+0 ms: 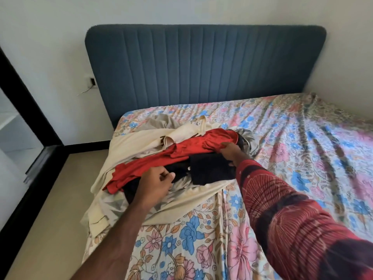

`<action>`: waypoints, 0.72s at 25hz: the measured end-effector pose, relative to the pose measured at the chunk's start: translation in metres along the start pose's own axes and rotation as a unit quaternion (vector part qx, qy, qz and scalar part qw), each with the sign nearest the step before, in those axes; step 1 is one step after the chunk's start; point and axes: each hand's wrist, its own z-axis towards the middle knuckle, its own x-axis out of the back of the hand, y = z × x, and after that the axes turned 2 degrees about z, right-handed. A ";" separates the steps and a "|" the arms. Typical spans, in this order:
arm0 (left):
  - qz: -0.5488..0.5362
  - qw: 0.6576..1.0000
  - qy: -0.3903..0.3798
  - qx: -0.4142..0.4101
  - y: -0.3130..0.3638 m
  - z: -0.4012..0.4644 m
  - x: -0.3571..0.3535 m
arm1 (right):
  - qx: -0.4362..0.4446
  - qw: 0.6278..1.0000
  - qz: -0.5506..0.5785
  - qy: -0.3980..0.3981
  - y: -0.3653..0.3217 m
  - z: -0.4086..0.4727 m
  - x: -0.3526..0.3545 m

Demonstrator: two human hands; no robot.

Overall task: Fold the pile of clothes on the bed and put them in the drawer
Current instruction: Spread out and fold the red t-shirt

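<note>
A pile of clothes lies on the left part of the bed (282, 138), which has a floral sheet. On top is a red garment (181, 154), spread across the pile. Beneath it are a black garment (212, 168), cream pieces (141, 138) and grey pieces (247, 136). My left hand (157, 182) is at the near edge of the red garment, its fingers curled and pinching cloth where red meets black. My right hand (232, 153) grips the far right end of the red garment, above the black one. No drawer is in view.
A padded blue headboard (201, 67) stands against the white wall behind the bed. On the left is bare beige floor (50, 209) and a black-framed glass panel (24, 110). A wall socket (92, 81) with a cable sits left of the headboard.
</note>
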 end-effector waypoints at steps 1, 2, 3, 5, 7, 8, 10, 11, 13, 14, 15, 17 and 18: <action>-0.003 1.000 -0.004 0.000 0.005 0.004 -0.003 | 0.011 1.000 -0.018 0.022 0.004 0.012 -0.002; -0.007 1.000 -0.007 -0.003 0.010 0.006 -0.006 | 0.009 0.997 -0.025 0.070 0.004 0.013 -0.002; -0.015 1.000 -0.011 -0.005 0.011 0.007 -0.010 | 0.008 0.993 0.002 0.118 0.001 0.011 -0.002; -0.034 0.999 -0.020 0.002 0.009 0.005 -0.016 | 0.052 0.963 0.182 0.190 -0.010 -0.019 0.001; -0.024 0.999 -0.035 0.003 0.002 -0.001 -0.021 | 0.102 0.881 0.443 0.135 -0.018 -0.080 -0.005; -0.007 0.999 -0.050 -0.006 -0.001 -0.004 -0.023 | 0.124 0.837 0.526 0.088 -0.013 -0.111 -0.014; 0.012 0.996 -0.087 -0.025 -0.002 -0.016 -0.028 | 0.167 0.813 0.558 0.002 0.009 -0.175 -0.035; 0.009 0.994 -0.105 -0.035 -0.003 -0.026 -0.034 | 0.190 0.822 0.536 -0.023 0.023 -0.205 -0.046; 0.017 0.991 -0.118 -0.067 -0.004 -0.050 -0.048 | 0.255 0.849 0.457 -0.064 0.043 -0.257 -0.063; 0.022 0.988 -0.115 -0.099 -0.006 -0.061 -0.056 | 0.289 0.859 0.416 -0.069 0.047 -0.276 -0.067; 0.041 0.986 -0.107 -0.120 -0.009 -0.072 -0.060 | 0.318 0.867 0.379 -0.063 0.046 -0.292 -0.067; 0.047 0.990 -0.065 -0.116 -0.005 -0.087 -0.052 | 0.335 0.881 0.334 -0.016 0.040 -0.305 -0.055; 0.029 0.993 -0.049 -0.105 0.003 -0.092 -0.041 | 0.338 0.887 0.316 0.012 0.037 -0.309 -0.045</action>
